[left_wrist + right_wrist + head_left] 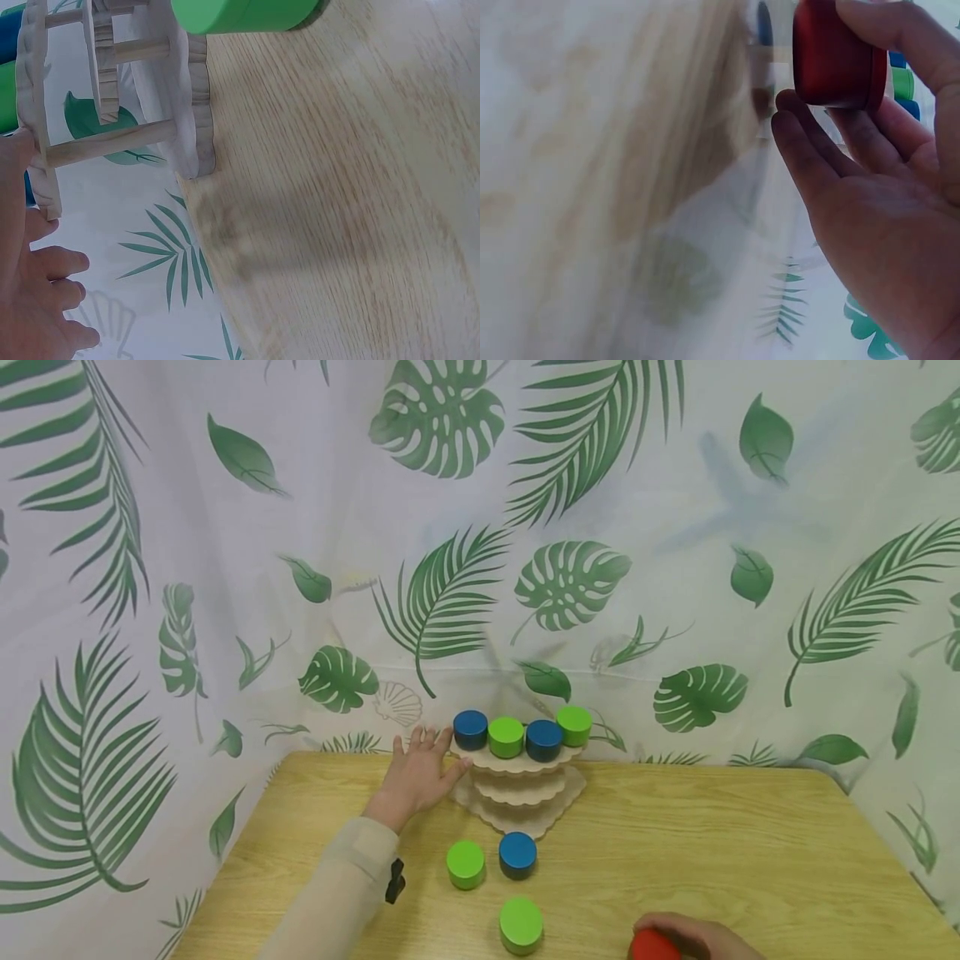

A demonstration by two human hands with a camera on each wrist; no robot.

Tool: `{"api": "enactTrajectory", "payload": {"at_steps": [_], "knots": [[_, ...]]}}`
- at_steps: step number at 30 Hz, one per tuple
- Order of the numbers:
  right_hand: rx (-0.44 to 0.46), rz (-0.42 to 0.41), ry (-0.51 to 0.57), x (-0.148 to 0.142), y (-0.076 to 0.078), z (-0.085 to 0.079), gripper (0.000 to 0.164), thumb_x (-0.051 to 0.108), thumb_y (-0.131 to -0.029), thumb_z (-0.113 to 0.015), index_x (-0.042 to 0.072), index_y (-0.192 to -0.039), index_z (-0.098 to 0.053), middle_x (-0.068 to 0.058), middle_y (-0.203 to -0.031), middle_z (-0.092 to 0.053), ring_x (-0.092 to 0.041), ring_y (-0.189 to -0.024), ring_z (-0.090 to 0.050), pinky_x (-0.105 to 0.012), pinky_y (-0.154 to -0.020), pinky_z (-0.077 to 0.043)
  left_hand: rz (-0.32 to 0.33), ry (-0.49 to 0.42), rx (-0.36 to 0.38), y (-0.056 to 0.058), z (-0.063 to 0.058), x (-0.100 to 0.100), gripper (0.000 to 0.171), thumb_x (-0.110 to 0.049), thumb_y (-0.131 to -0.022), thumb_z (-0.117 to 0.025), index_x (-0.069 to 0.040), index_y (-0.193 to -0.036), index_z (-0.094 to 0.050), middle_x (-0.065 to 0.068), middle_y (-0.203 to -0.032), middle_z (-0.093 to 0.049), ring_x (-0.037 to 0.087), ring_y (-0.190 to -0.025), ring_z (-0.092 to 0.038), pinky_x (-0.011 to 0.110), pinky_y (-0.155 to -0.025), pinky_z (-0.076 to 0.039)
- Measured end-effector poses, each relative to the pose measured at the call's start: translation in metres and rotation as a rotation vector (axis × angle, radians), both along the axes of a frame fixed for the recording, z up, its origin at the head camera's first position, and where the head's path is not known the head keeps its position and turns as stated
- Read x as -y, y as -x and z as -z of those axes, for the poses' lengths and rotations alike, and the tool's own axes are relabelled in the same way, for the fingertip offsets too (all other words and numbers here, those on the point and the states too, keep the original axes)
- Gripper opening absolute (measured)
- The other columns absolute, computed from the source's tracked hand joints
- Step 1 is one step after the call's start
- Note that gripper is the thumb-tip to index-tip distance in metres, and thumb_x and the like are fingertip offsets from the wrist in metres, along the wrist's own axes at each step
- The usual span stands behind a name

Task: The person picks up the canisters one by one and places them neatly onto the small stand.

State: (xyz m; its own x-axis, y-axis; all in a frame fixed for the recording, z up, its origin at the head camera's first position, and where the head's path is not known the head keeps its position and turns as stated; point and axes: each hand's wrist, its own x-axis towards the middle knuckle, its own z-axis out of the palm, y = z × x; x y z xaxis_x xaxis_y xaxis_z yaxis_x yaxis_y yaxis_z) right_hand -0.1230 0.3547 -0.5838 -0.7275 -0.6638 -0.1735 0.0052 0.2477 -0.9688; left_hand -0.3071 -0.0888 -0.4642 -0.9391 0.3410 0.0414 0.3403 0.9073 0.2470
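My left hand (420,777) is at the left end of a tiered wooden stand (517,787), its thumb and index finger on either side of the top tier's corner and the other fingers spread. In the left wrist view the same hand (34,285) touches the stand's scalloped edge (34,105). A row of blue and green round containers stands on that tier, beginning with a blue one (471,730) beside the fingers. At the front right my right hand (701,935) holds a red round container (654,945), gripped between thumb and fingers in the right wrist view (836,56).
On the wooden table (712,835), in front of the stand, are a blue container (517,856) and two green ones, one beside it (466,865) and one nearer (521,925). A leaf-patterned curtain (637,510) hangs close behind the stand.
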Motion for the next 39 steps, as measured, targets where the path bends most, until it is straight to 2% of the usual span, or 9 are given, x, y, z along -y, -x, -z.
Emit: {"api": "enactTrajectory", "payload": {"at_steps": [3,6,9,13,19,23,27,33,39], "knots": [[0.020,0.005,0.017,0.016,-0.005,-0.037,0.057,0.009,-0.099,-0.068,-0.007,-0.150,-0.048,0.017,-0.136,-0.066,0.005,-0.121,-0.059,-0.016,-0.094,-0.047,-0.001,-0.002,-0.002,0.000,0.000,0.000,0.080,-0.063,-0.108,-0.037,-0.009,-0.167,-0.032,0.023,-0.170,-0.033,0.045,-0.161,-0.021,0.071,-0.127,-0.015],[-0.015,0.033,-0.009,0.028,-0.007,-0.059,0.062,0.006,-0.098,-0.070,-0.012,-0.150,-0.043,0.020,-0.136,-0.065,0.009,-0.121,-0.058,-0.014,-0.095,-0.047,-0.006,0.006,-0.003,0.001,0.000,0.001,0.080,-0.064,-0.108,-0.036,-0.010,-0.167,-0.031,0.023,-0.170,-0.032,0.045,-0.162,-0.020,0.070,-0.128,-0.015],[-0.060,0.075,-0.070,0.037,-0.005,-0.070,0.064,0.008,-0.097,-0.073,-0.011,-0.151,-0.044,0.005,-0.140,-0.066,0.009,-0.119,-0.059,-0.014,-0.095,-0.048,-0.009,0.018,-0.003,0.002,0.001,0.001,0.081,-0.065,-0.108,-0.035,-0.010,-0.167,-0.030,0.022,-0.170,-0.032,0.044,-0.162,-0.020,0.070,-0.128,-0.015],[-0.055,0.156,-0.179,0.048,0.000,-0.076,0.066,0.015,-0.096,-0.076,-0.002,-0.153,-0.048,-0.016,-0.144,-0.062,-0.008,-0.122,-0.062,-0.016,-0.093,-0.050,-0.009,0.015,-0.001,0.001,0.000,0.001,0.080,-0.064,-0.108,-0.036,-0.010,-0.167,-0.031,0.023,-0.170,-0.033,0.044,-0.162,-0.021,0.070,-0.127,-0.015],[-0.044,0.248,-0.319,0.067,0.009,-0.087,0.069,0.024,-0.092,-0.082,0.010,-0.153,-0.053,-0.015,-0.148,-0.061,-0.034,-0.130,-0.059,-0.034,-0.098,-0.053,-0.008,0.008,0.006,0.000,-0.001,0.001,0.080,-0.064,-0.108,-0.036,-0.010,-0.167,-0.032,0.023,-0.170,-0.033,0.044,-0.162,-0.021,0.070,-0.128,-0.015],[-0.126,0.244,-0.302,0.077,0.018,-0.092,0.071,0.026,-0.090,-0.084,0.010,-0.152,-0.054,-0.016,-0.151,-0.059,-0.032,-0.131,-0.060,-0.022,-0.096,-0.052,-0.009,0.011,0.010,-0.001,-0.001,0.001,0.080,-0.064,-0.108,-0.037,-0.011,-0.167,-0.031,0.022,-0.170,-0.033,0.044,-0.162,-0.021,0.070,-0.128,-0.014],[-0.258,0.227,-0.236,0.085,0.028,-0.091,0.069,0.026,-0.092,-0.083,0.003,-0.151,-0.053,-0.018,-0.148,-0.061,-0.017,-0.127,-0.064,-0.012,-0.097,-0.049,-0.011,0.008,0.015,-0.001,-0.002,0.000,0.080,-0.064,-0.108,-0.037,-0.011,-0.167,-0.031,0.023,-0.170,-0.033,0.044,-0.162,-0.021,0.070,-0.128,-0.015],[-0.317,0.290,-0.193,0.100,0.041,-0.093,0.070,0.028,-0.092,-0.083,0.005,-0.151,-0.053,-0.015,-0.146,-0.063,-0.019,-0.127,-0.066,-0.013,-0.101,-0.049,-0.013,0.009,0.011,0.000,0.000,0.001,0.080,-0.065,-0.108,-0.036,-0.011,-0.167,-0.031,0.023,-0.170,-0.033,0.044,-0.162,-0.020,0.070,-0.128,-0.015],[-0.394,0.281,-0.177,0.114,0.053,-0.096,0.067,0.026,-0.092,-0.083,0.004,-0.149,-0.055,-0.016,-0.143,-0.065,-0.014,-0.120,-0.068,-0.016,-0.100,-0.052,-0.006,0.009,0.000,0.000,0.000,0.000,0.080,-0.064,-0.108,-0.036,-0.010,-0.167,-0.032,0.023,-0.169,-0.034,0.045,-0.162,-0.021,0.070,-0.127,-0.016]]}}
